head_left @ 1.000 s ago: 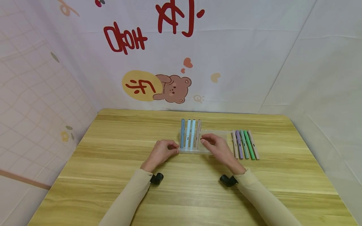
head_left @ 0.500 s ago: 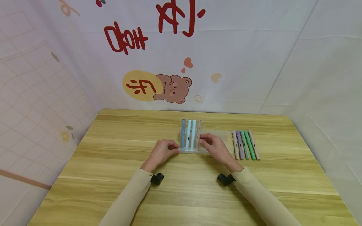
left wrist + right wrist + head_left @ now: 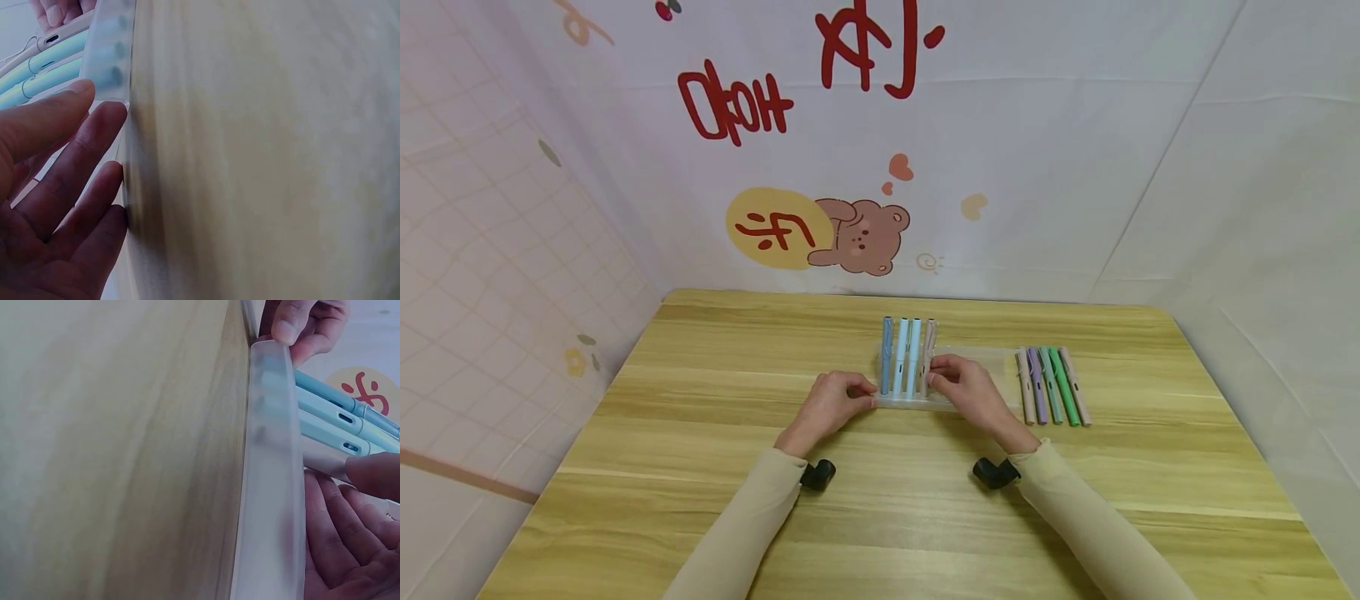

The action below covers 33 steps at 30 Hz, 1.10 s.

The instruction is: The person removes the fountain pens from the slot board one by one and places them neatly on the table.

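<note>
Where the pinkish pen [image 3: 928, 346] stands: roughly upright, lower end inside the frosted holder [image 3: 269, 519], just right of the two pale blue pens [image 3: 900, 358], with the blue pen [image 3: 886, 357] leftmost in the row
Pen handling: probably light and stiff, with a smooth barrel that could turn or slip between fingertips; best held on the barrel below its clip, where the row's right side leaves room for fingers
Holder handling: looks like thin, rigid plastic, likely light enough to slide on the surface [image 3: 895, 525] if nudged; its left end is a sensible place to steady it
Right grip [image 3: 966, 387]: nearly closed, thumb and forefinger pinching the pinkish pen from its right side, remaining fingers loosely extended behind the thumb
Left grip [image 3: 831, 404]: thumb and forefinger closed on the holder's near left corner, other fingers spread beside it, low to the surface
Arm pose: both forearms come in from the near side and angle inward, in beige sleeves [image 3: 737, 517], the wrists low
Loose pens: five loose pens [image 3: 1051, 387] lie side by side by the holder's right end
</note>
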Motion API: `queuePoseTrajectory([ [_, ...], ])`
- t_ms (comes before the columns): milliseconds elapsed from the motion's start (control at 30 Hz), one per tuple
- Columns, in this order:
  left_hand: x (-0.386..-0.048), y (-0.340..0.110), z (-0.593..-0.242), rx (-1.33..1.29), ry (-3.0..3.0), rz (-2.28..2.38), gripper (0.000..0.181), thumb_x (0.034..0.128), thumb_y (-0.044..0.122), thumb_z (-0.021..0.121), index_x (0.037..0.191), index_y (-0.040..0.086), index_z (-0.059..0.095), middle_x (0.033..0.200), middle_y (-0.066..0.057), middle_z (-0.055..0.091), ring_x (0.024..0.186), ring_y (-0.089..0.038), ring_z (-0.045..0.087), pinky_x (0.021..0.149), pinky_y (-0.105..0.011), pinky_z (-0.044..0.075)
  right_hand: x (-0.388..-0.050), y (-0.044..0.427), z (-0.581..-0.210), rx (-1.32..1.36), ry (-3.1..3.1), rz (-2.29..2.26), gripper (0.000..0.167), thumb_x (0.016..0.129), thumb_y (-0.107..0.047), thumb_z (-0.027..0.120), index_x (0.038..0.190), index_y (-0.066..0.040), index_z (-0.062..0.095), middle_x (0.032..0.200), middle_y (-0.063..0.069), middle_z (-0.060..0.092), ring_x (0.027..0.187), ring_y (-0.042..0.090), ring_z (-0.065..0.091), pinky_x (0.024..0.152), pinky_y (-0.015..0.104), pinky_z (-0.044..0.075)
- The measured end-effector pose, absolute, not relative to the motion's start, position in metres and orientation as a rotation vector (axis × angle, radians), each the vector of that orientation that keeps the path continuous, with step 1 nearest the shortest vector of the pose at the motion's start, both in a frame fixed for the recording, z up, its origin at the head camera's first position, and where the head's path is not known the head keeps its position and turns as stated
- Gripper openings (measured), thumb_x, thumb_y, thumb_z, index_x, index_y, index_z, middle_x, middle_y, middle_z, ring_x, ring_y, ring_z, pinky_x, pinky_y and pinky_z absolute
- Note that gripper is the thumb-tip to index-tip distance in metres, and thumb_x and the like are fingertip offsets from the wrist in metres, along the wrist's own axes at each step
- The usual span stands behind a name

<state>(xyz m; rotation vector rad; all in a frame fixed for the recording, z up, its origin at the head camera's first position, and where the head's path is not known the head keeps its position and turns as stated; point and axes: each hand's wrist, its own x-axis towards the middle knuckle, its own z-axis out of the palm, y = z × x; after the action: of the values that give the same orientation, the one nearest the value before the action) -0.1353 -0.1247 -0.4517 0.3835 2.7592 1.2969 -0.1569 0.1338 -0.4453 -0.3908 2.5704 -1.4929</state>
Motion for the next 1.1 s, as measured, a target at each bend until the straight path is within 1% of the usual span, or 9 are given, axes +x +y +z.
queuePoseTrajectory([
  [200,-0.135,-0.124,-0.452,0.376,2.761,1.285,0.007,0.0897,0.011,0.082,0.096,0.011,0.081,0.091,0.003,0.077,0.083,-0.009,0.068,0.081,-0.035,0.056,-0.158,0.133,-0.446,-0.376,2.559,-1.497,0.029,0.101,-0.015,0.066,0.125,0.001,0.066,0.116,0.014,0.073,0.111,0.032,0.069,0.094,0.047,0.055],
  [467,-0.135,-0.124,-0.451,0.375,2.760,1.289,0.007,0.0895,0.010,0.082,0.096,0.011,0.081,0.092,0.003,0.077,0.083,-0.009,0.068,0.082,-0.036,0.056,-0.158,0.133,-0.446,-0.378,2.583,-1.520,0.023,0.099,-0.013,0.069,0.118,0.000,0.068,0.108,0.011,0.074,0.104,0.028,0.070,0.087,0.040,0.056],
  [800,-0.134,-0.124,-0.451,0.376,2.758,1.291,0.006,0.0894,0.011,0.082,0.096,0.012,0.081,0.092,0.003,0.077,0.084,-0.009,0.068,0.083,-0.037,0.056,-0.155,0.134,-0.442,-0.388,2.601,-1.596,0.021,0.099,-0.013,0.070,0.117,-0.001,0.068,0.109,0.011,0.073,0.101,0.026,0.069,0.089,0.040,0.056],
  [1100,-0.136,-0.125,-0.452,0.388,2.755,1.299,0.006,0.0897,0.011,0.082,0.096,0.012,0.081,0.091,0.004,0.076,0.082,-0.008,0.067,0.082,-0.035,0.056,-0.152,0.135,-0.435,-0.342,2.621,-1.653,0.021,0.099,-0.014,0.070,0.116,-0.002,0.068,0.109,0.010,0.074,0.102,0.026,0.069,0.090,0.040,0.056],
])
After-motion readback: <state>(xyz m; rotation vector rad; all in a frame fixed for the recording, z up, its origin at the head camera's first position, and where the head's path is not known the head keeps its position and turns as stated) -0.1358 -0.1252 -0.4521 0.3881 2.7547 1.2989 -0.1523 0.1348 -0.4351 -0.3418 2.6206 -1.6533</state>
